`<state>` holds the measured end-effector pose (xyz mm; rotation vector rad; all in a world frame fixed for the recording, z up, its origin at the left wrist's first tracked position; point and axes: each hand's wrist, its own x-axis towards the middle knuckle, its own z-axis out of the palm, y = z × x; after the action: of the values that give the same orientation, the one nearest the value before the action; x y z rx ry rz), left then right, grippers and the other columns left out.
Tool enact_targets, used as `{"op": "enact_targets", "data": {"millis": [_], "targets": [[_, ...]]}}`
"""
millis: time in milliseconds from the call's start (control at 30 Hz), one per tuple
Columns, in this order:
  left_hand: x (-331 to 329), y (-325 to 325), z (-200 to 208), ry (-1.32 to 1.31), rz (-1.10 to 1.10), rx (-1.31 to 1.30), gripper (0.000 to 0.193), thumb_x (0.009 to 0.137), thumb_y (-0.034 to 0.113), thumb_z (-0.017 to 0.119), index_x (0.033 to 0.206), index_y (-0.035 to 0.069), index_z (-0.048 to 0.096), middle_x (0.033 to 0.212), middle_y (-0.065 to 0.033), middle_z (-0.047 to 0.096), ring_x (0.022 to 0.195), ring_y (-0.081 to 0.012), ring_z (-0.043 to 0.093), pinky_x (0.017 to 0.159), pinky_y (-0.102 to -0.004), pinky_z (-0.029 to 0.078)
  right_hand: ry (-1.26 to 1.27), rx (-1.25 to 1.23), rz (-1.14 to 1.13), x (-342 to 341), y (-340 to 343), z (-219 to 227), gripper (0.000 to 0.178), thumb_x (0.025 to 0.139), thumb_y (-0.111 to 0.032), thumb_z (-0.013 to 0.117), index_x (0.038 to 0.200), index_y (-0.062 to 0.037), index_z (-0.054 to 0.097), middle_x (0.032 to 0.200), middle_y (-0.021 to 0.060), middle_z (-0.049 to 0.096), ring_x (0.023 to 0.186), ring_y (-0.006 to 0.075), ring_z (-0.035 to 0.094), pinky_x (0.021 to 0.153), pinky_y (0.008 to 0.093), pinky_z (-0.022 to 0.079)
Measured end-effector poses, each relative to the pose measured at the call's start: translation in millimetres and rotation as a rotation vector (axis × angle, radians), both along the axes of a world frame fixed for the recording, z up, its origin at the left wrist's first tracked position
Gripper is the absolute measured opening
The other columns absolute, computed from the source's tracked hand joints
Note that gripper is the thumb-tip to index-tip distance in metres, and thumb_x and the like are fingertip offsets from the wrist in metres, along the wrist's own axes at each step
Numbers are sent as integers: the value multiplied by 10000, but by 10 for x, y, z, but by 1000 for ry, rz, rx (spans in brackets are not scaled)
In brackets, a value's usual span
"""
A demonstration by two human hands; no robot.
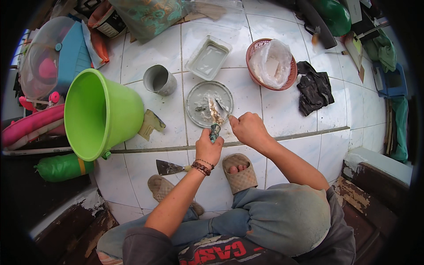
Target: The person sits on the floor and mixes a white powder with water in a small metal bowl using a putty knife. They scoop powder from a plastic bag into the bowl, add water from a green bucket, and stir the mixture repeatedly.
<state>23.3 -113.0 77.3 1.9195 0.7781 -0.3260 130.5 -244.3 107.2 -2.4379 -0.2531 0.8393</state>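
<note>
My left hand [209,146] is closed around the worn green handle of a trowel [216,114]. The trowel's pointed blade, smeared with pale and brown residue, lies over a round shallow dish [191,114] that holds whitish wet paste. From the right, my right hand [249,129] pinches the end of a thin metal tool [222,105]. Its tip meets or overlaps the trowel blade; its exact kind is hard to make out. Below my left wrist, a putty knife [169,167] with a dark blade and light handle rests on the tiles.
Beyond the dish stands a clear rectangular tub [209,57], with a grey cup [160,80] to its left. A green bucket [104,115] tilts at left beside a flat scraper [151,124]. Right lie a red basket [255,79] containing a plastic bag, and a black bag [315,88]. A low step edge crosses the floor.
</note>
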Motion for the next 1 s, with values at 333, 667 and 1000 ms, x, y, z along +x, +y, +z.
{"op": "enact_targets", "data": {"millis": [333,667,1000], "targets": [[-65,421,-100,47,53,-36,345,825,237,662,1044,-22,598,703,-150,644,616,-246,620,607,-367,495,26,-33,-81,168,-204,284,464,884,-388,623,762,55,693,679,257,647,722,428,661,714,470,527],[-140,746,39,87,46,-186,328,829,197,672,1047,-25,568,645,-55,598,558,-106,546,539,-275,462,-18,169,-194,255,-290,-107,347,853,-180,689,1100,44,593,853,253,682,852,416,670,780,453,520],[-191,506,-135,22,61,-127,302,843,170,671,1049,-21,559,697,-48,602,571,-103,551,526,-276,454,-201,210,144,-266,133,-104,457,857,-14,533,1299,62,444,1042,290,520,831,465,611,748,507,519]]}}
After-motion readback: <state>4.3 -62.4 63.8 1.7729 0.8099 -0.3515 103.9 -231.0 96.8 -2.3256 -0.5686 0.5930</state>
